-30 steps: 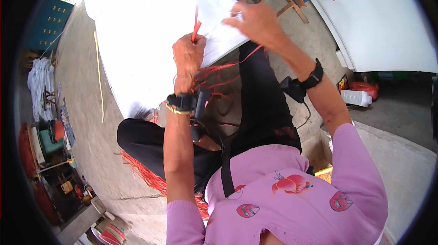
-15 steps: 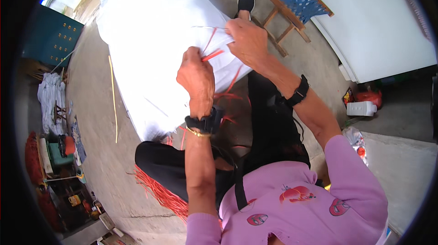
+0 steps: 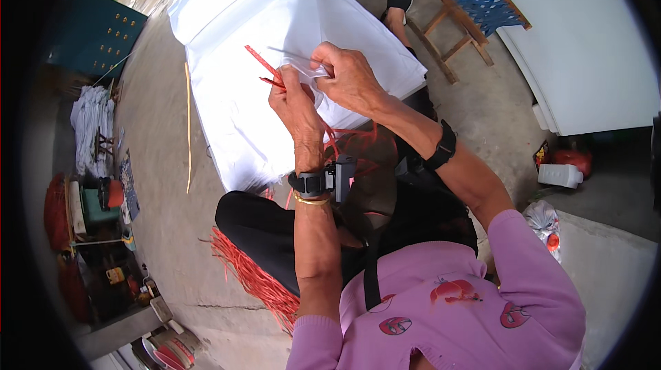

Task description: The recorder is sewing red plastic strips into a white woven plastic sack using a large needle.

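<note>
A thick pile of white plastic sheeting (image 3: 241,122), which looks like stacked sacks, lies in front of me and reaches my knees. My left hand (image 3: 296,105) is closed on a gathered fold near its close edge, with red plastic strips (image 3: 261,61) sticking out past the fingers. Just right of it, my right hand (image 3: 350,82) pinches a thin, long needle (image 3: 292,53) pointing left over the sheeting. Between the two hands a crumpled bit of the white sheet is raised. Both fingertips partly hide what they grip. More red strips trail below, between my legs.
A bundle of red strips (image 3: 255,280) lies on the floor by my left leg. Far right stands a wooden stool (image 3: 451,15) with blue webbing, before a large white panel (image 3: 578,46). A yellow strip (image 3: 188,129) lies left; a white jug (image 3: 560,176) sits right.
My hands have come closer together, the right one lower. The sheet is now bunched up between them, and the red strips at my left hand point up and left. The view has shifted slightly.
</note>
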